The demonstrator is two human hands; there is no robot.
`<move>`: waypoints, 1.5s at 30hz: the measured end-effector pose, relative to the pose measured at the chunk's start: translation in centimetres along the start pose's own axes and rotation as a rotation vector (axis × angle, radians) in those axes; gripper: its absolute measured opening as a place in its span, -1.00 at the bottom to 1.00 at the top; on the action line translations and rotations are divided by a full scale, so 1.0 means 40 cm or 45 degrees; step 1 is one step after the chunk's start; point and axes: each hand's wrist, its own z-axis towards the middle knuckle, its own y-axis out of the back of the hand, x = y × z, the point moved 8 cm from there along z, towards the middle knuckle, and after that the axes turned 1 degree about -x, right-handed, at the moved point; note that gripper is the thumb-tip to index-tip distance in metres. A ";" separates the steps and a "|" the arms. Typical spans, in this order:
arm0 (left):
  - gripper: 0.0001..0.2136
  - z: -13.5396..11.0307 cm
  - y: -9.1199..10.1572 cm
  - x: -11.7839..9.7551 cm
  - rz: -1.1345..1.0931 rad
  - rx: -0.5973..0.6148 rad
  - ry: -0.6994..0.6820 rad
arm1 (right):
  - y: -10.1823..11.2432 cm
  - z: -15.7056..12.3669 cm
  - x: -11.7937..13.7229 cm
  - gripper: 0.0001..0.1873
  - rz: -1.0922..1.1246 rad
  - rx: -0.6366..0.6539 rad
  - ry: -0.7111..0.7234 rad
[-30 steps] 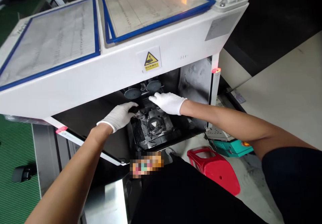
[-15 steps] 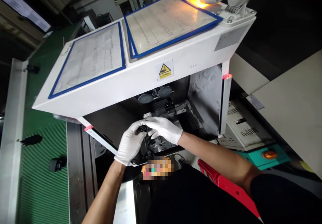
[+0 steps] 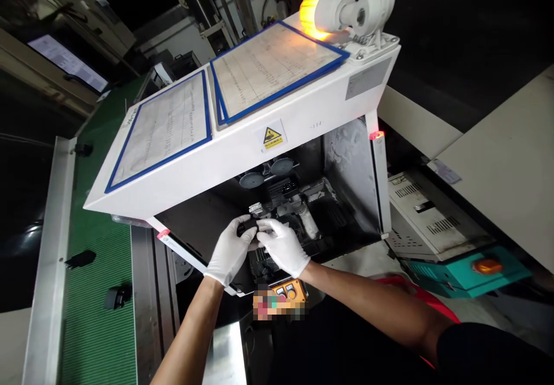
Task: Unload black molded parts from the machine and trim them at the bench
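Observation:
Both hands wear white gloves and meet in front of the opening of a white machine (image 3: pixel 242 142). A small black part (image 3: pixel 247 227) is pinched between the thumb and fingers of my left hand (image 3: pixel 231 251). My right hand (image 3: pixel 282 247) closes on the same part from the right, its thumb and fingertips near its edge. The gloves cover much of the part, so its exact kind does not show. Behind the hands, a dark metal fixture (image 3: pixel 289 200) sits inside the machine, below two grey round discs (image 3: pixel 282 166).
At left runs a green conveyor belt (image 3: pixel 99 327) carrying black parts (image 3: pixel 116 297). An orange button box (image 3: pixel 294 292) is below my hands. A lit amber lamp (image 3: pixel 314 15) stands on the machine's top, beside blue-framed sheets (image 3: pixel 277 67). A teal-and-white unit (image 3: pixel 467 272) is at right.
My right hand has turned and dropped from over the part to its right side. The left hand keeps its hold. The whole view has shifted, with more of the conveyor side showing.

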 end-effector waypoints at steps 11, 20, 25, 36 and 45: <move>-0.48 0.172 -0.026 -0.136 0.869 0.146 -0.401 | 0.213 0.175 0.156 -0.38 -1.269 0.188 0.675; -0.50 0.187 -0.066 -0.135 1.122 0.296 -0.444 | 0.160 0.203 0.116 -0.43 -1.710 0.388 0.667; -0.52 0.190 -0.071 -0.135 1.142 0.273 -0.457 | 0.150 0.206 0.116 -0.47 -1.804 0.427 0.657; -0.66 0.162 -0.099 -0.103 1.223 0.000 -0.449 | 0.138 0.218 0.106 -0.66 -1.858 0.344 0.623; -0.73 0.156 -0.117 -0.096 1.240 -0.152 -0.364 | 0.135 0.219 0.097 -0.72 -1.867 0.356 0.520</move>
